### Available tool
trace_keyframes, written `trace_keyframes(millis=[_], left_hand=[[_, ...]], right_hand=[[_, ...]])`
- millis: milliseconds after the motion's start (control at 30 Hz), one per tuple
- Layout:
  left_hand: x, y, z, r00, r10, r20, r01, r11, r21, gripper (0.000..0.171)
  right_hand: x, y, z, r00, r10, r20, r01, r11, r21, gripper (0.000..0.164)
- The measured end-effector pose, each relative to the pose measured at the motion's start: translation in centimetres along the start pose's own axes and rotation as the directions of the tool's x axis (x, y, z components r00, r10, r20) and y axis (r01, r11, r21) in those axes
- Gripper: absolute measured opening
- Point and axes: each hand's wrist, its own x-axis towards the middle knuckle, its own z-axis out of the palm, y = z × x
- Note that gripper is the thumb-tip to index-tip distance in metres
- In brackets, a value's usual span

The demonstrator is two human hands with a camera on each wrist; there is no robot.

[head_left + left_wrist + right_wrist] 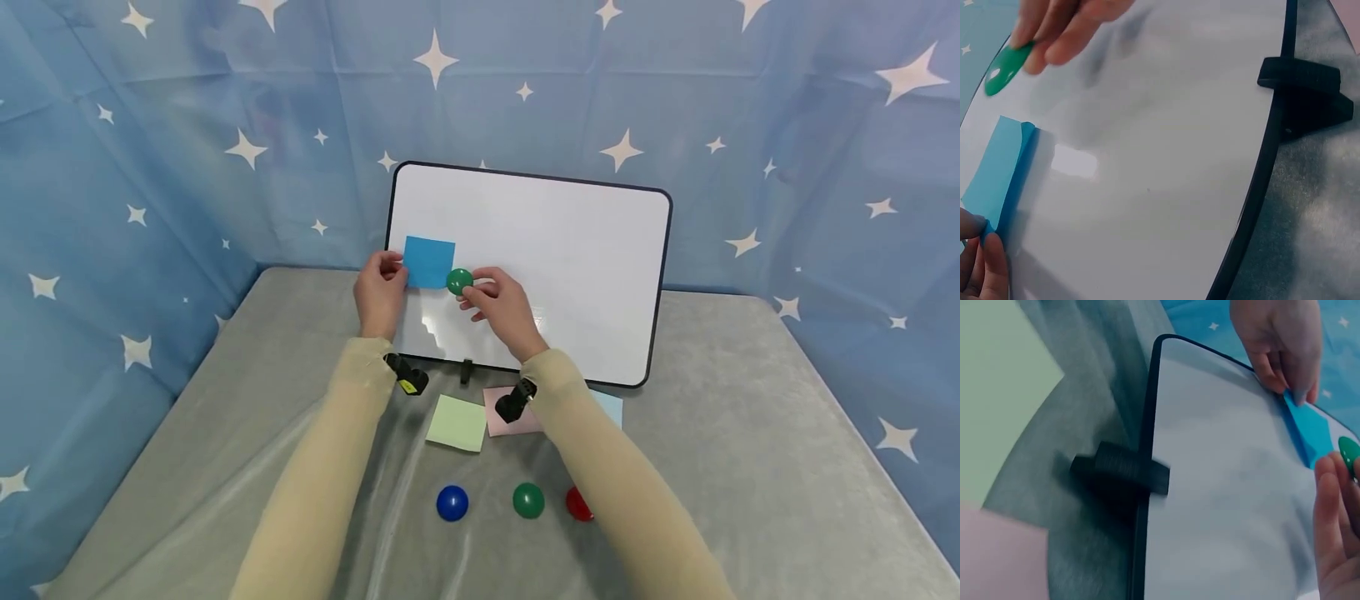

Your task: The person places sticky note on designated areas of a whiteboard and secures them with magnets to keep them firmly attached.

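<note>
A framed whiteboard (570, 267) leans upright at the back of the table. My left hand (380, 292) pinches the lower left corner of a blue sticky note (429, 262) against the board's left part. In the left wrist view the note (999, 169) has a curled edge standing off the surface, with my thumb and fingers (994, 265) at its corner. My right hand (504, 308) pinches a round green magnet (459, 282) by its edge, close to the note's lower right corner. The right wrist view shows that magnet (1349, 453) between fingertips, near the blue note (1311, 431).
Before the board lie a pale green note (457, 423), a pink note (501, 423) and a light blue note (609, 407), partly covered by my right arm. Nearer are a blue magnet (452, 503), a green one (528, 500) and a red one (578, 505). A black clip foot (466, 372) supports the board.
</note>
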Motion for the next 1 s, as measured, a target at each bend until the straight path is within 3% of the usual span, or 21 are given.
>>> trace_keyframes(millis=[300, 567, 1000], left_hand=[[0.2, -0.4, 0.1, 1.0, -0.013, -0.005, 0.012, 1.0, -0.005, 0.014], [0.2, -0.1, -0.1, 0.999, -0.031, -0.01, 0.031, 0.999, -0.035, 0.014], [-0.2, -0.1, 0.0, 1.0, 0.006, -0.006, -0.006, 0.999, -0.042, 0.013]], right_hand=[[2.1, -2.2, 2.2, 0.996, 0.087, -0.013, -0.087, 0.995, 0.039, 0.032], [4.7, -1.9, 2.8, 0.997, 0.066, -0.049, -0.066, 0.998, 0.001, 0.031], [6.2, -3.0, 3.1, 0.999, 0.034, -0.041, -0.039, 0.989, -0.143, 0.029]])
